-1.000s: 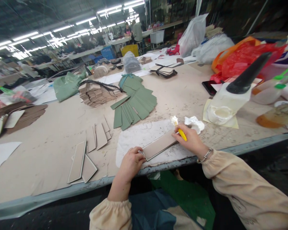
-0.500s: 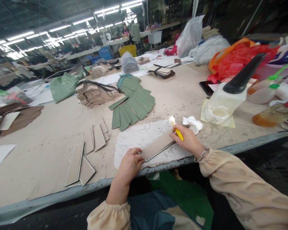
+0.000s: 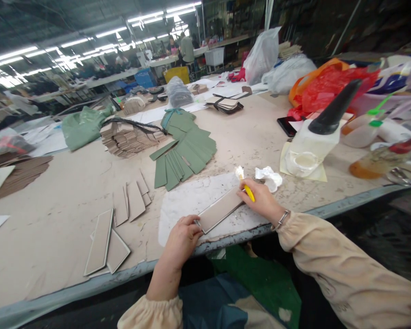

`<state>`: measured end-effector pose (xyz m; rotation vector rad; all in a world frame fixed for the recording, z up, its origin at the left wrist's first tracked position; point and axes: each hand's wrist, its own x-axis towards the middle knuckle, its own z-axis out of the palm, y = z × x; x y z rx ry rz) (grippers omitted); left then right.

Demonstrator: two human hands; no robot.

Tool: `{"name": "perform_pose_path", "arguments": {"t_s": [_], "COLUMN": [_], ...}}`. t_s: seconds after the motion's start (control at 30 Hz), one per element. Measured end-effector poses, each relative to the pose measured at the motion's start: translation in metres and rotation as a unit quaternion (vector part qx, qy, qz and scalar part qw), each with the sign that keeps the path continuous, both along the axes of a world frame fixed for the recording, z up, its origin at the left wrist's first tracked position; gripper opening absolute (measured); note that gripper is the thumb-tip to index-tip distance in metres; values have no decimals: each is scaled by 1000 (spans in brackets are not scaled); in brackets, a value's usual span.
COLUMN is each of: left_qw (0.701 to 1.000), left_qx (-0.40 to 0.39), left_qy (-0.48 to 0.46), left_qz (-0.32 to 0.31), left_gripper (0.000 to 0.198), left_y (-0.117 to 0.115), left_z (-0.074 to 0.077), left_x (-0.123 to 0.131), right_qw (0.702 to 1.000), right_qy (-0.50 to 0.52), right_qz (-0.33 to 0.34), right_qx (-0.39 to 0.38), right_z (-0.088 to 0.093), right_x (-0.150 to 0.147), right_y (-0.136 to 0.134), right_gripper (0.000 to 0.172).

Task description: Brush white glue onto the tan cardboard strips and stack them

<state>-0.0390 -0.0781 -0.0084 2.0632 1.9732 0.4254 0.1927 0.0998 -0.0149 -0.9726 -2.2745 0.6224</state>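
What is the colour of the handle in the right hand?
The handle is yellow, seen best in the head view.

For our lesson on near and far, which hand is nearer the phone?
Right. The right hand, holding a yellow tool, is in front of the phone, slightly left; the left hand, holding a card, is farther off to the left.

At the panel's (image 3: 221,210) two o'clock, its end vanishes beneath the right hand (image 3: 260,196), whose fingers also cover the middle of the yellow-handled tool (image 3: 249,193). At its eight o'clock, the left hand (image 3: 183,237) hides a corner; pinching or merely pressing, one cannot tell. Within the view, edges crop the right sleeve (image 3: 349,269) at four, the left sleeve (image 3: 154,315) at seven and the brown stack (image 3: 27,176) at nine. Near twelve, distant people (image 3: 187,48) blur.
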Motion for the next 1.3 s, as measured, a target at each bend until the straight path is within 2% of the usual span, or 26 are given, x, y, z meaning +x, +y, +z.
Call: {"name": "perform_pose_path", "arguments": {"t_s": [0.73,1.0,1.3], "left_qw": [1000,999,1000], "left_qx": [-17,-15,-10], "left_qy": [-13,-25,-22], "left_qz": [15,19,14], "left_gripper": [14,15,16], "left_y": [1,1,1], "left_z": [6,0,2], "left_x": [6,4,5], "right_qw": [1000,1000,1000], "right_qy": [-4,-6,-9], "right_qz": [-6,-7,-5], "right_qx": [9,13,11], "right_z": [3,0,-6], "right_x": [-1,-2,-3], "right_y": [-2,0,3], "right_gripper": [6,5,4]}}
